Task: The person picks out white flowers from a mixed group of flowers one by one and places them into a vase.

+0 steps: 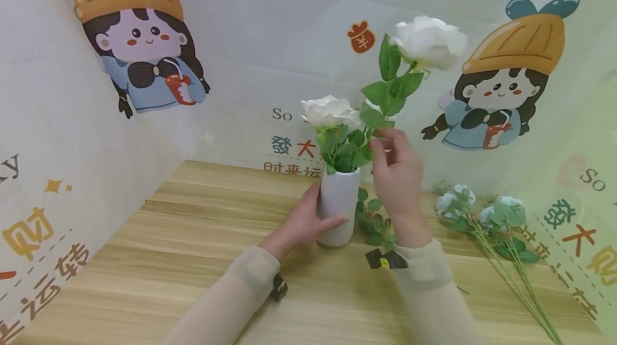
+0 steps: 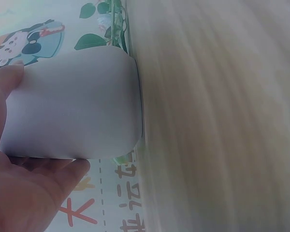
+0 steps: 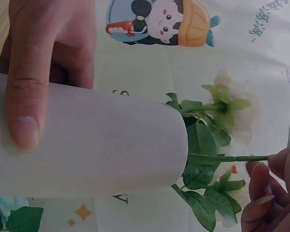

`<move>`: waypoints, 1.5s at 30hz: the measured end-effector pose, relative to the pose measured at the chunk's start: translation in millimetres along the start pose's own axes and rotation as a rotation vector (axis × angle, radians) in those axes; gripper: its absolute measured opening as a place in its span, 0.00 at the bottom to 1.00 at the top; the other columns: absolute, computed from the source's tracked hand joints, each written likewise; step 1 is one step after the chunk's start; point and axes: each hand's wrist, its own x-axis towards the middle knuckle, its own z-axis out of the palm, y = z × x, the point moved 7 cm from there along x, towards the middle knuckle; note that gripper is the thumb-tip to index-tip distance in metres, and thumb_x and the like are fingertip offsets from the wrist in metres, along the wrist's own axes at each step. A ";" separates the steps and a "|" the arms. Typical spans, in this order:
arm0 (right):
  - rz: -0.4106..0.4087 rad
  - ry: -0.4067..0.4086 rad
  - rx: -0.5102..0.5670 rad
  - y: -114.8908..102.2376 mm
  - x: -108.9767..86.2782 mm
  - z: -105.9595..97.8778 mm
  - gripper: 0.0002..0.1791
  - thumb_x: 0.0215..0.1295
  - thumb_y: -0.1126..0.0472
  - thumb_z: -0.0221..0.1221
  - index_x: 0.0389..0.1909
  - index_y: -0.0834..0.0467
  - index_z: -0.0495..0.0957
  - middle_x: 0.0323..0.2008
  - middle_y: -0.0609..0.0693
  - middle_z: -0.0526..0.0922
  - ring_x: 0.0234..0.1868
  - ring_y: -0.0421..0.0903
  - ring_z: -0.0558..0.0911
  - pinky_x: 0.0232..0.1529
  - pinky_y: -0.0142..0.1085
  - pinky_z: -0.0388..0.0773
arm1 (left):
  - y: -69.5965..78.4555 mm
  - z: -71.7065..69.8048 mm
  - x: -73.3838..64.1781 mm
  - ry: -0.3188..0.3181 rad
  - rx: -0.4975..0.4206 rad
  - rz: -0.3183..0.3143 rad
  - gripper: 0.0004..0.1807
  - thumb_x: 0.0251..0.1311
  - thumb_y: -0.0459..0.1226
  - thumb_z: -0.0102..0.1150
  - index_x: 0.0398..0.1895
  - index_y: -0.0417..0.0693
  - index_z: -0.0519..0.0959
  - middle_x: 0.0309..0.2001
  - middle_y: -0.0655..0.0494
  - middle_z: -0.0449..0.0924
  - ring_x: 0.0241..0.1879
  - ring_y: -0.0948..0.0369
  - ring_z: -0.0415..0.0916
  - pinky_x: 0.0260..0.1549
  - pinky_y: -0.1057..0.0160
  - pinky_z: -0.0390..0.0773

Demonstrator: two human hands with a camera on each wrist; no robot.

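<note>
A white vase (image 1: 337,205) stands upright on the table. Around its lower side my left hand (image 1: 303,222) is wrapped, thumb across the front; the left wrist view shows that thumb and the fingers on opposite sides of the vase (image 2: 77,104). White roses (image 1: 330,111) with green leaves stand in the vase. Above and right of the mouth, my right hand (image 1: 397,173) pinches the stem of a taller white rose (image 1: 429,42). In the right wrist view that green stem (image 3: 232,158) runs from the right fingertips (image 3: 261,181) into the vase mouth; its lower end is hidden inside.
Pale blue flowers (image 1: 503,212) on long stems lie at the right of the wooden table (image 1: 193,259). A leafy sprig (image 1: 376,227) lies behind the vase, partly hidden by the right arm. Printed cloth (image 1: 250,55) walls the table at the back and sides.
</note>
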 end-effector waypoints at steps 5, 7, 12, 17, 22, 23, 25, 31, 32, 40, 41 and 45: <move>0.036 -0.155 -0.136 6.5 -4.6 21.3 0.10 0.81 0.61 0.62 0.53 0.63 0.84 0.37 0.61 0.91 0.28 0.51 0.83 0.29 0.33 0.77 | -0.8 -0.5 -0.5 -0.003 -0.001 0.011 0.58 0.66 0.51 0.78 0.89 0.46 0.52 0.80 0.39 0.67 0.74 0.41 0.74 0.74 0.36 0.77; 0.080 -0.211 -0.188 12.1 -6.9 28.1 0.11 0.79 0.59 0.62 0.51 0.62 0.85 0.38 0.60 0.91 0.30 0.55 0.84 0.30 0.39 0.78 | -0.9 -0.4 -0.5 -0.003 -0.001 0.021 0.57 0.66 0.51 0.77 0.89 0.46 0.52 0.79 0.39 0.68 0.73 0.41 0.74 0.73 0.36 0.78; 0.202 -0.324 -0.331 24.8 -12.5 35.6 0.14 0.75 0.55 0.63 0.46 0.61 0.89 0.38 0.59 0.86 0.37 0.57 0.81 0.36 0.45 0.76 | 1.7 -0.7 0.3 -0.001 0.005 0.048 0.55 0.67 0.50 0.77 0.88 0.45 0.55 0.77 0.40 0.71 0.71 0.42 0.76 0.71 0.37 0.80; 0.282 -0.351 -0.329 31.1 -14.1 36.2 0.20 0.77 0.50 0.61 0.52 0.63 0.87 0.38 0.57 0.82 0.36 0.54 0.78 0.35 0.42 0.75 | 2.6 -0.9 0.3 -0.002 -0.001 0.042 0.54 0.66 0.49 0.77 0.87 0.45 0.56 0.76 0.40 0.72 0.70 0.42 0.77 0.71 0.37 0.80; 0.235 -0.264 -0.253 25.8 -10.0 33.0 0.20 0.79 0.50 0.63 0.55 0.64 0.86 0.35 0.56 0.82 0.28 0.50 0.76 0.31 0.40 0.73 | 2.7 -0.5 -0.1 -0.003 0.002 0.036 0.54 0.67 0.50 0.77 0.87 0.45 0.56 0.76 0.40 0.71 0.70 0.43 0.77 0.71 0.37 0.80; 0.219 -0.253 -0.248 24.7 -9.5 32.5 0.19 0.79 0.51 0.64 0.54 0.64 0.87 0.34 0.56 0.82 0.27 0.49 0.75 0.31 0.39 0.73 | 2.8 -0.5 -0.2 -0.002 0.002 0.036 0.54 0.67 0.49 0.77 0.87 0.45 0.55 0.76 0.40 0.71 0.70 0.43 0.77 0.71 0.37 0.80; 0.190 -0.240 -0.249 22.5 -8.9 32.0 0.17 0.79 0.53 0.65 0.50 0.64 0.88 0.32 0.55 0.83 0.27 0.49 0.75 0.31 0.39 0.72 | 2.9 -0.4 -0.3 -0.002 0.002 0.038 0.54 0.67 0.49 0.77 0.87 0.45 0.55 0.76 0.40 0.71 0.70 0.42 0.77 0.71 0.38 0.80; 0.159 -0.246 -0.257 21.0 -9.7 30.8 0.12 0.77 0.57 0.65 0.43 0.63 0.88 0.28 0.55 0.82 0.27 0.53 0.76 0.31 0.40 0.71 | 3.0 -0.5 0.1 -0.003 0.008 0.030 0.55 0.67 0.50 0.77 0.88 0.45 0.55 0.76 0.40 0.71 0.70 0.43 0.77 0.70 0.37 0.80; 0.161 -0.249 -0.260 21.3 -9.8 30.3 0.11 0.77 0.57 0.65 0.43 0.63 0.88 0.28 0.56 0.82 0.28 0.53 0.76 0.31 0.40 0.71 | 3.3 -0.5 0.3 -0.003 0.009 0.028 0.55 0.67 0.51 0.77 0.88 0.46 0.55 0.76 0.40 0.71 0.70 0.43 0.77 0.70 0.37 0.80; 0.212 -0.293 -0.282 24.1 -10.9 28.8 0.13 0.79 0.55 0.63 0.45 0.62 0.88 0.28 0.55 0.83 0.26 0.51 0.76 0.28 0.38 0.71 | 3.8 -0.9 -0.1 -0.003 0.005 0.021 0.56 0.67 0.51 0.77 0.88 0.46 0.54 0.77 0.40 0.70 0.71 0.42 0.76 0.71 0.37 0.80; 0.217 -0.294 -0.282 24.1 -10.9 28.5 0.14 0.79 0.55 0.63 0.45 0.62 0.88 0.28 0.55 0.83 0.26 0.51 0.76 0.28 0.38 0.71 | 3.8 -1.0 -0.1 -0.003 0.003 0.020 0.56 0.67 0.51 0.77 0.88 0.46 0.53 0.77 0.40 0.70 0.71 0.42 0.76 0.71 0.37 0.80; 0.225 -0.292 -0.280 23.1 -10.8 27.3 0.14 0.79 0.54 0.63 0.46 0.61 0.88 0.29 0.55 0.84 0.26 0.51 0.76 0.27 0.39 0.71 | 4.4 -0.9 0.1 -0.005 0.001 0.021 0.56 0.66 0.50 0.78 0.88 0.46 0.54 0.77 0.40 0.70 0.71 0.42 0.76 0.71 0.36 0.80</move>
